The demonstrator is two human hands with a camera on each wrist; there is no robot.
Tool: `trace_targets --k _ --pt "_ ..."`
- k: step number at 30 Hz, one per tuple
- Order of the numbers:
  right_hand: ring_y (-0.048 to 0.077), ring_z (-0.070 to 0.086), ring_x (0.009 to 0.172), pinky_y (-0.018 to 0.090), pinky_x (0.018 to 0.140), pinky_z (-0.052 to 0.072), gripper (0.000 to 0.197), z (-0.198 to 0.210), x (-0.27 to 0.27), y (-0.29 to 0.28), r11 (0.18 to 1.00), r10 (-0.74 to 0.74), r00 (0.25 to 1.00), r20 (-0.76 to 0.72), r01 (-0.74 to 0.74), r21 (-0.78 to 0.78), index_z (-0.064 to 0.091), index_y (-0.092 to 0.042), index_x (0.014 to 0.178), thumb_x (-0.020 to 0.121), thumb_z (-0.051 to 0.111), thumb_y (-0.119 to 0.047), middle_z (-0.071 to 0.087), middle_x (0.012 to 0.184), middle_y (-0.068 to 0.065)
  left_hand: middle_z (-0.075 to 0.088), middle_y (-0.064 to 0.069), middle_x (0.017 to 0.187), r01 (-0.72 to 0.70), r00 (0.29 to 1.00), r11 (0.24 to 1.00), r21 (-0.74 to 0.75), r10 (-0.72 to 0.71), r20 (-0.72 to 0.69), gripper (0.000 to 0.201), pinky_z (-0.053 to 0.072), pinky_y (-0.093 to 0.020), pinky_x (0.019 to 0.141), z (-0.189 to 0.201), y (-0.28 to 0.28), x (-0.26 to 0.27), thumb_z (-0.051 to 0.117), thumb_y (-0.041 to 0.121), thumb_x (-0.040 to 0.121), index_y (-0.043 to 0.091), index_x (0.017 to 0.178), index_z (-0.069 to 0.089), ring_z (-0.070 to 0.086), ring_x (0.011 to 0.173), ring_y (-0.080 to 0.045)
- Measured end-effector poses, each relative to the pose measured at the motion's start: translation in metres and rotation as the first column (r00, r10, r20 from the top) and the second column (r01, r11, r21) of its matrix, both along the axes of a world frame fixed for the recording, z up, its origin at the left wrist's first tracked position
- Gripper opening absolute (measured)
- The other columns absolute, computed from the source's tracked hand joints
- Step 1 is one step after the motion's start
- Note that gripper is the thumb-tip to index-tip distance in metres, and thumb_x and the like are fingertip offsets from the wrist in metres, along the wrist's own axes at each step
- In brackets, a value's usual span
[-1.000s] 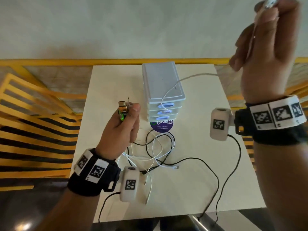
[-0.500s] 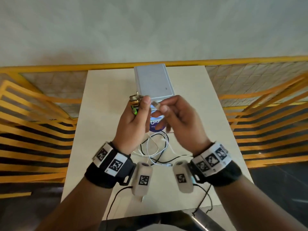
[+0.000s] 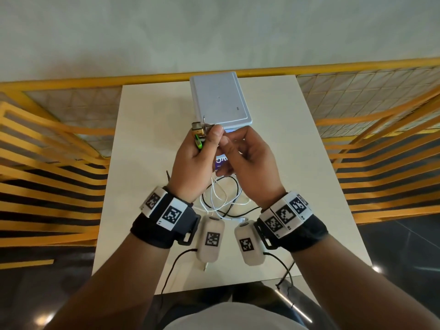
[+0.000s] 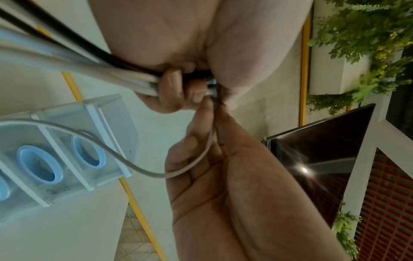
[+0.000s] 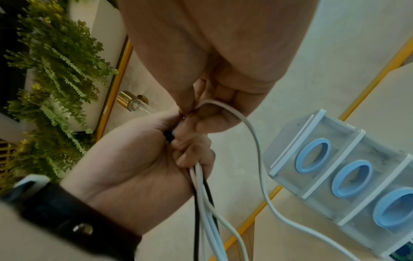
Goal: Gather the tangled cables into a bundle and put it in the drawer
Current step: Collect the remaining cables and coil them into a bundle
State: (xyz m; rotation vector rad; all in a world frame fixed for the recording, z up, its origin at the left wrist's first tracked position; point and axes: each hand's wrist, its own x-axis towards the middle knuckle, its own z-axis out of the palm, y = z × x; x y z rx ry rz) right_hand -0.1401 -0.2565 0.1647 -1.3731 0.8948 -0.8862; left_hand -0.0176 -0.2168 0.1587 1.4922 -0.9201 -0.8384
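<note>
Now the thin white cable, a second ago raised high, is pinched by the right hand against the gathered black-and-white cable ends gripped by the left hand, before the pale-blue plastic drawer unit.

From my feed I see a pale cream desk standing against a yellow railing with a gridded panel below its top bar. Yellow slatted chair frames flank the desk on both sides. Past the railing rises a plain pale wall. My wrist views pick up green fern-like foliage hanging beside a white pillar, a dark glossy screen, and a brass-coloured fixture near the foliage. The floor is dark and reflective.
</note>
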Motion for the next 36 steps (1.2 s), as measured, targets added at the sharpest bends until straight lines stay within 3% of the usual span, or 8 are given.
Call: trace_targets --k 4,8,13,21,24,26,30,36 --pt "0.026 0.066 0.050 0.033 0.053 0.051 0.014 -0.010 0.000 -0.001 0.999 0.036 0.999 -0.033 -0.036 -0.012 0.057 -0.012 0.095 0.102 0.061 -0.024 0.072 0.075 0.004 0.063 0.010 0.074 -0.105 0.994 0.994 -0.006 0.105 0.016 0.025 0.047 -0.033 0.066 -0.002 -0.004 0.002 0.053 0.048 0.100 0.025 0.094 0.061 0.061 0.064 -0.009" --pt "0.015 0.051 0.041 0.026 0.050 0.042 0.024 -0.028 -0.005 0.002 0.988 0.117 0.976 -0.183 -0.134 -0.078 0.064 -0.016 0.095 0.106 0.050 -0.033 0.052 0.050 -0.005 0.074 -0.006 0.081 -0.078 0.960 0.996 -0.043 0.063 -0.274 0.041 0.061 -0.043 0.070 0.007 -0.012 0.004 0.051 0.040 0.105 -0.001 0.102 0.057 0.076 0.079 -0.029" --pt "0.005 0.040 0.056 0.020 0.059 0.035 0.038 -0.052 -0.015 0.017 0.927 0.285 0.902 -0.323 -0.345 -0.147 0.050 -0.029 0.075 0.110 0.037 -0.032 0.044 0.058 -0.015 0.039 0.008 0.059 -0.148 0.830 0.976 -0.158 0.036 -0.556 0.028 0.033 -0.022 0.044 0.027 -0.018 0.020 0.049 0.031 0.107 0.018 0.082 0.051 0.033 0.045 -0.006" --pt "0.004 0.047 0.060 0.021 0.065 0.040 0.039 -0.090 -0.057 0.032 0.911 0.363 0.831 -0.422 -0.411 -0.025 0.054 -0.027 0.078 0.109 0.034 -0.038 0.052 0.063 -0.016 0.035 0.010 0.058 -0.164 0.813 0.959 -0.232 -0.002 -0.583 0.036 0.026 -0.020 0.041 0.060 -0.009 0.043 0.042 0.031 0.110 0.021 0.077 0.052 0.025 0.044 -0.005" --pt "0.002 0.068 0.086 0.033 0.083 0.055 0.045 -0.092 -0.078 0.033 0.903 0.341 0.747 -0.571 -0.430 -0.022 0.071 -0.031 0.106 0.101 0.039 -0.063 0.073 0.092 -0.016 0.033 0.010 0.059 -0.097 0.849 0.963 -0.252 -0.052 -0.527 0.037 0.024 -0.020 0.043 0.070 0.005 0.040 0.039 0.031 0.111 0.022 0.077 0.052 0.024 0.046 -0.005" --pt "0.002 0.066 0.109 0.037 0.096 0.055 0.064 -0.073 -0.088 0.026 0.927 0.196 0.799 -0.568 -0.340 -0.159 0.063 -0.029 0.131 0.090 0.048 -0.075 0.070 0.119 -0.014 0.030 0.009 0.060 -0.023 0.868 0.963 -0.268 -0.114 -0.483 0.038 0.024 -0.020 0.043 0.074 0.014 0.036 0.039 0.031 0.110 0.022 0.075 0.051 0.024 0.046 -0.006" --pt "0.008 0.053 0.134 0.036 0.111 0.044 0.087 0.006 -0.057 0.011 0.829 0.219 0.884 -0.413 -0.392 -0.399 0.038 -0.017 0.154 0.084 0.074 -0.054 0.056 0.146 -0.003 0.031 0.009 0.059 0.135 0.878 0.943 -0.303 -0.256 -0.406 0.029 0.025 -0.021 0.044 0.077 0.018 0.011 0.040 0.029 0.105 0.016 0.080 0.043 0.024 0.044 -0.007" --pt "0.033 0.065 0.084 0.040 0.087 0.055 0.016 0.055 0.019 -0.003 0.795 0.591 0.797 -0.128 -0.602 -0.080 0.058 -0.001 0.110 0.102 0.057 -0.015 0.065 0.089 0.020 0.030 0.009 0.058 0.070 0.856 0.924 -0.375 -0.250 -0.454 0.035 0.025 -0.023 0.045 0.102 0.007 0.018 0.037 0.031 0.110 0.019 0.080 0.050 0.023 0.045 -0.007"
